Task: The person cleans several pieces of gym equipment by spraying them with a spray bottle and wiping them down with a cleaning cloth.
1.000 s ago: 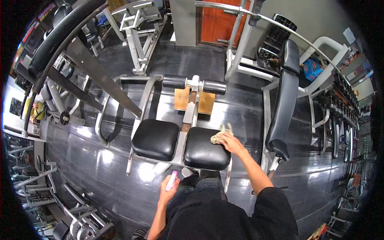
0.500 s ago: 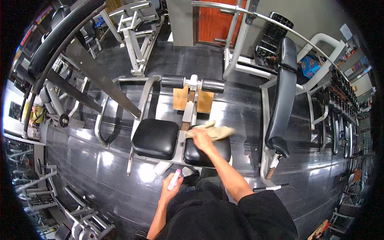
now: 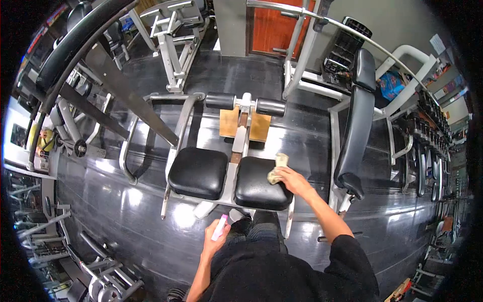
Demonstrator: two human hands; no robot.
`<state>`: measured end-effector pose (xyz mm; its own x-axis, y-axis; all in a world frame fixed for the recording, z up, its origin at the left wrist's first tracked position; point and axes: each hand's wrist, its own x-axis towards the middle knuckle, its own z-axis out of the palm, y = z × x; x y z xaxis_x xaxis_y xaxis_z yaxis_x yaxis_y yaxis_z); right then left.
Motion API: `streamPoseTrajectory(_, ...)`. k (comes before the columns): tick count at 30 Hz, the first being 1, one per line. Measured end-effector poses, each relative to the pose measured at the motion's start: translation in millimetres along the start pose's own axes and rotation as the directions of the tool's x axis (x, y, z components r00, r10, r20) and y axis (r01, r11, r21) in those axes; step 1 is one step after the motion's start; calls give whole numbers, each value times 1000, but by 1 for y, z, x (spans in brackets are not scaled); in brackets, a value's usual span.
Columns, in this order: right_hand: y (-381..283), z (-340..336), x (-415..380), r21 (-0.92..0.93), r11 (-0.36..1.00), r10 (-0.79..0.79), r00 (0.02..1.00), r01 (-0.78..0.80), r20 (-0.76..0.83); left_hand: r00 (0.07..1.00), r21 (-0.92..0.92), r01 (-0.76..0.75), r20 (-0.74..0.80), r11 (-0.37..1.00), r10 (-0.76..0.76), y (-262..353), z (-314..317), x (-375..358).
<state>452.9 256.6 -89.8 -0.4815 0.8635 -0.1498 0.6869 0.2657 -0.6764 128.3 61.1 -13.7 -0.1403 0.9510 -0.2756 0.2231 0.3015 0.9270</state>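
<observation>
Cloth (image 3: 282,160) and pink-topped bottle (image 3: 219,229) are both in use: nearer, off the right seat pad's (image 3: 256,189) seven o'clock, the left hand (image 3: 212,243) grips the bottle; beyond, the right hand (image 3: 293,181) bunches the cloth at the pad's two o'clock. How much is wiped, I can't tell.

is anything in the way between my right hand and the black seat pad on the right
Only the cloth: it is bunched in the right hand, between the fingers and the right seat pad. Nothing else visible stands between them.
</observation>
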Motion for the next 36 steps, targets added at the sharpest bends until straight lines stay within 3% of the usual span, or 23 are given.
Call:
streamPoseTrajectory(3, 3, -19, -24, -70, 997, 44, 999, -44, 1, 1000, 23, -19, -17, 1000, 19, 0, -3, -1)
streamPoseTrajectory(5, 7, -13, -27, -162, 986, 9, 993, -28, -117, 1000, -24, -1, -25, 1000, 0, -11, -4, -2)
streamPoseTrajectory(8, -11, 1, -7, -136, 987, 59, 981, -84, -183, 999, -44, 29, -34, 999, -31, -3, -7, -2)
streamPoseTrajectory(10, -22, 30, 19, -109, 992, -93, 933, 58, -348, 998, -53, 34, -48, 998, -37, -10, -8, -2)
streamPoseTrajectory(13, -49, 86, 70, 37, 992, -101, 924, 124, -368, 998, -46, 27, -63, 999, -29, -8, -6, -2)
streamPoseTrajectory(14, -58, 101, 85, 70, 990, -90, 930, 122, -355, 998, -32, 18, -66, 999, -20, -6, -6, -2)
streamPoseTrajectory(16, -89, 94, 100, 73, 987, -139, 989, 143, -52, 997, 0, -17, -79, 1000, 17, 1, -3, -2)
streamPoseTrajectory(18, -98, 84, 88, -161, 929, -333, 943, 332, 19, 994, 33, -57, -90, 998, 60, 2, -1, -3)
streamPoseTrajectory(19, -95, 79, 83, -163, 929, -333, 943, 331, 19, 993, 27, -64, -101, 998, 67, -1, 2, -4)
streamPoseTrajectory(21, -82, 64, 70, 49, 928, -372, 927, 370, 55, 990, 16, -73, -119, 997, 74, -2, 4, -3)
streamPoseTrajectory(22, -78, 52, 60, 47, 927, -374, 926, 372, 59, 991, 21, -66, -114, 998, 68, -1, 5, -4)
streamPoseTrajectory(24, -73, 17, 33, 23, 929, -364, 907, 368, 212, 993, 19, -63, -101, 998, 65, 0, 6, -4)
streamPoseTrajectory(28, -27, -12, -20, -74, 907, -387, 890, 414, 243, 999, -52, -2, -49, 999, -1, -5, 5, -3)
streamPoseTrajectory(31, -27, -29, -43, -109, 989, -77, 982, 97, 171, 999, -42, -6, -44, 999, 4, -11, 5, 2)
streamPoseTrajectory(32, -32, -23, -43, -111, 989, -78, 982, 98, 172, 998, -11, -34, -51, 999, 34, -13, 4, 4)
streamPoseTrajectory(34, -38, -5, -46, -98, 966, 232, 969, -240, -89, 996, 20, -65, -59, 998, 66, -6, 2, 5)
streamPoseTrajectory(35, -19, 18, -40, -19, 991, 121, 958, -130, -258, 998, -7, -30, -56, 1000, 30, -5, 1, 5)
streamPoseTrajectory(36, -44, 9, -29, 45, 963, 268, 940, -265, -210, 999, -37, 4, -53, 999, -6, -5, 1, 5)
